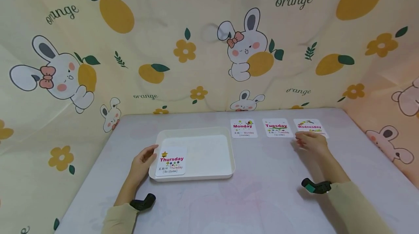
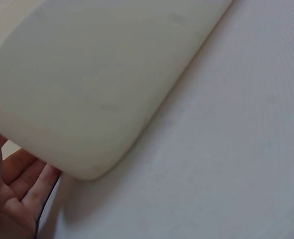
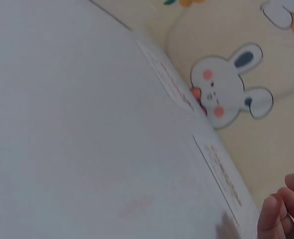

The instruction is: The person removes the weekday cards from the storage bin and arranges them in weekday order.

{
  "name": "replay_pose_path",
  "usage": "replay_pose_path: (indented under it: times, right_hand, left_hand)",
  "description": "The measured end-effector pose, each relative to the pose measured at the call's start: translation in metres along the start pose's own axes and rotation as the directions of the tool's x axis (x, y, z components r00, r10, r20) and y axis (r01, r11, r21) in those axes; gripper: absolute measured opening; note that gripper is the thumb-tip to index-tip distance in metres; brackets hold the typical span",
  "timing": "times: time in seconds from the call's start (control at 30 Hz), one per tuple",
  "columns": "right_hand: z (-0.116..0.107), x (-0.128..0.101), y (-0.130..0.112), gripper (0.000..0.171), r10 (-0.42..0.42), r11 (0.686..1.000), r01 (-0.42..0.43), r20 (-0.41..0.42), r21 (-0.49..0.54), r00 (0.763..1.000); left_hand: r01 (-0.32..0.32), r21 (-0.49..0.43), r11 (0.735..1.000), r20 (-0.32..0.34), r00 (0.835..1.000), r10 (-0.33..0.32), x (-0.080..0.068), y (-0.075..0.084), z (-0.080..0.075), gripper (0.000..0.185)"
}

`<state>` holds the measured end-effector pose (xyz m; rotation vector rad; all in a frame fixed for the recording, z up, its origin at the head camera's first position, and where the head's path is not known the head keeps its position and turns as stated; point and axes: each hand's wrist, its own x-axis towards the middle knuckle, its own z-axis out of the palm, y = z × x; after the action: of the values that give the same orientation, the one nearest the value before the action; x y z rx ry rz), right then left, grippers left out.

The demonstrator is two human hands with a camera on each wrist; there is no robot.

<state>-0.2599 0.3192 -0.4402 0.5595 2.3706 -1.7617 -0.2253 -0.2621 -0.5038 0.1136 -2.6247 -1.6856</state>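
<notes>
My left hand (image 1: 141,163) grips the left rim of a shallow white tray (image 1: 209,176). In the left wrist view the tray (image 2: 102,89) shows its outer side, with the fingers (image 2: 37,184) at its edge. A Thursday card (image 1: 171,161) lies in the tray's left part. My right hand (image 1: 313,142) is at the lower left of the Wednesday card (image 1: 309,123), its fingertips overlapping that card. In the right wrist view the fingers (image 3: 268,219) are bent and nothing shows between them and the thumb.
A Monday card (image 1: 244,128) and a Tuesday card (image 1: 277,128) lie in a row left of the Wednesday card, along the back of the pale table (image 1: 229,205). Behind rises a cloth backdrop (image 1: 203,8) printed with rabbits and fruit.
</notes>
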Motion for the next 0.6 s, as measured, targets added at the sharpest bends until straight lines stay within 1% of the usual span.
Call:
replay_pose_path:
  times: [0.13,0.23,0.33,0.4,0.6]
  right_hand:
    - [0.011,-0.009,-0.005,0.039,-0.042,0.997,0.036,0.077,0.068,0.996]
    - [0.019,-0.015,-0.009,0.039,-0.056,0.995,0.045,0.118,0.091,0.991]
    - [0.028,-0.02,-0.013,0.051,-0.067,0.996,0.058,0.154,0.065,0.986]
    - [0.034,-0.024,-0.016,0.056,-0.072,0.997,0.063,0.18,0.055,0.981]
    - [0.057,-0.035,-0.021,0.045,-0.12,0.991,0.098,0.262,0.096,0.957]
  left_hand:
    - [0.004,0.001,1.0,0.001,1.0,-0.004,0.0,0.001,0.0,0.041]
    - [0.005,0.002,1.0,-0.001,1.0,-0.005,-0.001,0.001,0.0,0.041]
    - [0.002,0.002,1.0,-0.003,1.0,-0.002,-0.001,0.002,0.0,0.041]
    - [0.004,-0.01,1.0,0.0,1.0,-0.004,-0.001,0.002,0.0,0.041]
    - [0.015,-0.024,1.0,0.008,1.0,-0.015,-0.001,0.003,0.0,0.041]
